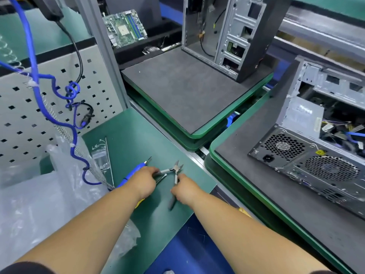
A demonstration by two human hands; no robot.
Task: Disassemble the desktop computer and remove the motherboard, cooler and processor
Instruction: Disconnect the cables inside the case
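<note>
Both hands, left (145, 181) and right (184, 187), grip cutters (174, 171) on the green mat (138, 135) beside a blue screwdriver (136, 170).

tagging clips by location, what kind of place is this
Most likely a computer disassembly or repair line in a workshop. Open desktop cases sit on foam-topped green pallets, a bare motherboard lies behind, and a pegboard backs the bench.
</note>
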